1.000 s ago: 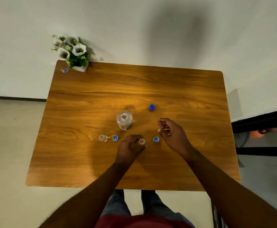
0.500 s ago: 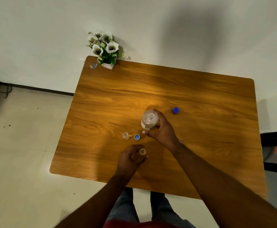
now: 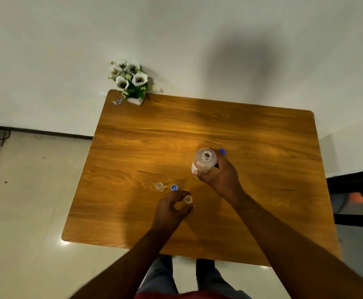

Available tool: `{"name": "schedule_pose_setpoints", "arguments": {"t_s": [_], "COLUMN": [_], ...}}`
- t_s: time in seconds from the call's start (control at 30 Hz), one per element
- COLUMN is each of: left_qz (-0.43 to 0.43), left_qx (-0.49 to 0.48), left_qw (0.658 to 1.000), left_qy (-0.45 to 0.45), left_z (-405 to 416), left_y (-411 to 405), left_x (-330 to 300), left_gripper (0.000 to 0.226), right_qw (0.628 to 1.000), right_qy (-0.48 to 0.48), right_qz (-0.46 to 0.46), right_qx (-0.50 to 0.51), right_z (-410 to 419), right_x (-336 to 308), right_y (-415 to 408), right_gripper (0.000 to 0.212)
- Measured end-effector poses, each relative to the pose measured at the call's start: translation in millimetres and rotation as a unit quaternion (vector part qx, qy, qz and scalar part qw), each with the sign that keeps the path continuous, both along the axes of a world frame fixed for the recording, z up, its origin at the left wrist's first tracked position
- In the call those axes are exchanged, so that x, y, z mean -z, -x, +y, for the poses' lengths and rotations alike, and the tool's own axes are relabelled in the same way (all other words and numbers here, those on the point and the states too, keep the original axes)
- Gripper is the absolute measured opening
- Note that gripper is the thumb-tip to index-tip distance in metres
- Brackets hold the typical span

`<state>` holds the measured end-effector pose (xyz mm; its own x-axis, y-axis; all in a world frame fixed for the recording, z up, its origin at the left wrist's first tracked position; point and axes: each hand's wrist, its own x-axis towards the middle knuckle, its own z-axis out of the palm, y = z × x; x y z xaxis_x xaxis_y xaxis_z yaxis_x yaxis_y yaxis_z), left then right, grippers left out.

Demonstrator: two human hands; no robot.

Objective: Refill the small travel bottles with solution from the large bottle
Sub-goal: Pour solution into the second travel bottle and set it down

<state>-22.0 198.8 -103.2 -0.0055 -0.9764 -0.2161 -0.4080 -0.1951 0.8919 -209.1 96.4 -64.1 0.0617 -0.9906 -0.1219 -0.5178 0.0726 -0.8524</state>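
Observation:
The large clear bottle (image 3: 204, 160) is uncapped and lifted off the wooden table (image 3: 133, 147), gripped around its body by my right hand (image 3: 219, 175). My left hand (image 3: 172, 209) holds a small open travel bottle (image 3: 188, 199) upright on the table near the front middle. A second small open travel bottle (image 3: 159, 186) stands to the left, with a small blue cap (image 3: 174, 187) beside it. The large bottle's blue cap (image 3: 222, 151) peeks out behind my right hand. Another small cap seen earlier is hidden.
A white pot of artificial flowers (image 3: 133, 83) stands at the table's far left corner, with a small wrapper (image 3: 117, 101) beside it. A wall runs behind the table. Tiled floor (image 3: 25, 190) lies to the left and dark furniture (image 3: 359, 190) to the right.
My right hand reached over, took hold of the large bottle and has lifted it. My left hand has stayed on the small bottle. The camera view shifted to the left.

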Motion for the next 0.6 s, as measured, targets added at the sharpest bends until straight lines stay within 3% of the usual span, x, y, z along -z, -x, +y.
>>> {"name": "schedule_pose_setpoints", "arguments": {"t_s": [0.13, 0.37, 0.6], "left_qz": [-0.009, 0.059, 0.107], "left_qx": [0.026, 0.013, 0.041], "left_qw": [0.998, 0.989, 0.951], "left_qy": [0.054, 0.134, 0.286], "left_z": [-17, -67, -134], "left_y": [8, 32, 55], "left_x": [-26, -100, -223], "left_gripper": [0.035, 0.04, 0.03], "right_qw": [0.999, 0.989, 0.966], "right_qy": [0.042, 0.137, 0.249], "right_qz": [0.0, 0.013, 0.049], "right_qx": [0.009, 0.052, 0.043], "right_z": [-1, -14, -33], "right_x": [-45, -129, -239], "right_y": [31, 75, 100], "right_gripper": [0.076, 0.082, 0.079]}}
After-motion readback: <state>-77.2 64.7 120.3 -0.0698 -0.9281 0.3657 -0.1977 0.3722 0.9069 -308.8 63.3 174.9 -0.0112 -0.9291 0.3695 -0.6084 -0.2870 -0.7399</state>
